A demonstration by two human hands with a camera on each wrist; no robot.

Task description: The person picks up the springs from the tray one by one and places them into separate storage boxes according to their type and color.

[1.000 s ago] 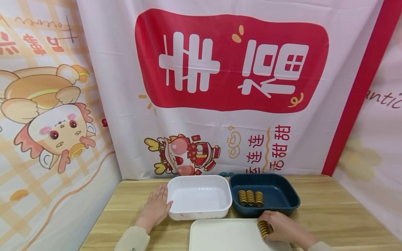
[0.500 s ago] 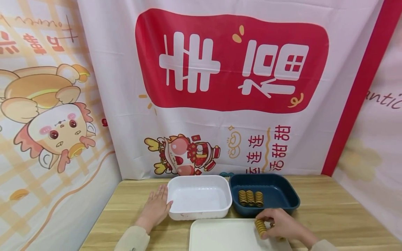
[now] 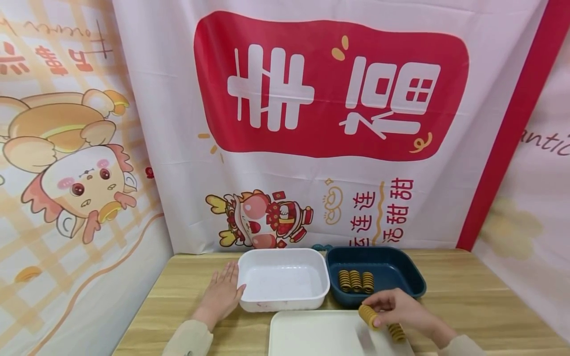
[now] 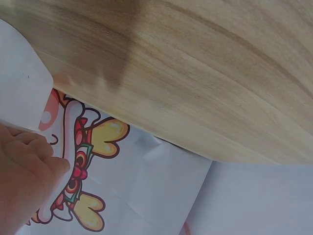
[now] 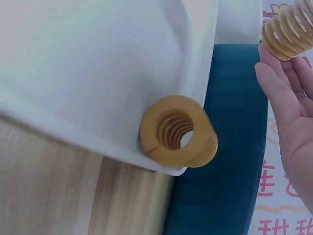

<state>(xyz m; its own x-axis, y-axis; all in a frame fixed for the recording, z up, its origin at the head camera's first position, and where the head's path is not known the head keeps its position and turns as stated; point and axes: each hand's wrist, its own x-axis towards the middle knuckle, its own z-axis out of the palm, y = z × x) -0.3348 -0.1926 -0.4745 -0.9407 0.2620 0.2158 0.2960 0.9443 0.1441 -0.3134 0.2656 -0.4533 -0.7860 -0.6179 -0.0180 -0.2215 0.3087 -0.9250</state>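
My right hand (image 3: 403, 311) pinches a yellow coil spring (image 3: 367, 316) between thumb and fingers, tilted above the off-white tray (image 3: 320, 333), where a shadow falls. In the right wrist view this held spring (image 5: 288, 32) shows at the upper right, at the fingertips. A second yellow spring (image 3: 396, 332) lies on the tray near its right edge, below the hand; the right wrist view looks into its hollow end. Flat against the left side of the white bin (image 3: 285, 304) rests my left hand (image 3: 220, 294), fingers extended. The left wrist view catches only part of that hand.
Right of the white bin stands a dark blue bin (image 3: 394, 277), with 3 yellow springs (image 3: 355, 281) in a row at its left. Both bins sit behind the tray on the wooden table (image 3: 463, 291). A printed cloth (image 3: 329, 173) hangs along the table's back edge.
My right hand has raised one spring off the tray and shifted it slightly left. The other spring on the tray has come into view beneath the hand. The left hand has stayed put.
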